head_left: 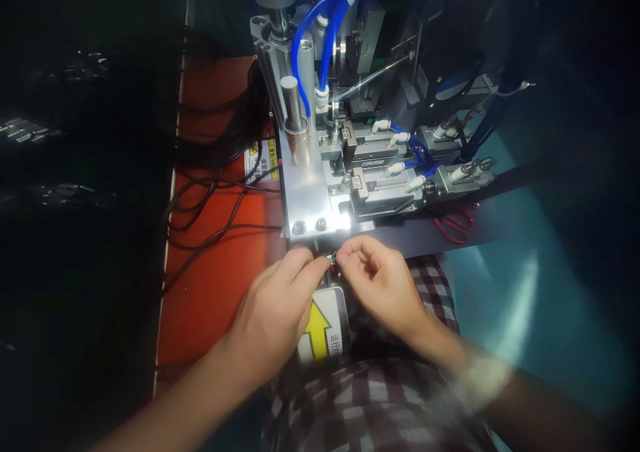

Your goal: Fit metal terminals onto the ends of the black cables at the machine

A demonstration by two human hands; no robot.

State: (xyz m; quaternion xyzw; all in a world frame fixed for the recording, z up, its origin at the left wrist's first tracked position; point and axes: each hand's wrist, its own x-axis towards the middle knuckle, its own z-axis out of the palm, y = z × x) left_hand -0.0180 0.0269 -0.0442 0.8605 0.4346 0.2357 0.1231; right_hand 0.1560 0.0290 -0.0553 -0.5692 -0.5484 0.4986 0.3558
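Checked cloth (370,402) nearest, left hand (277,302) and right hand (381,282) seemingly pinch a tiny part (333,261).

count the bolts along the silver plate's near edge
2: the left bolt by the corner of the silver plate, and the right bolt beside it, both just beyond the left hand. Glare farther right could hide another.
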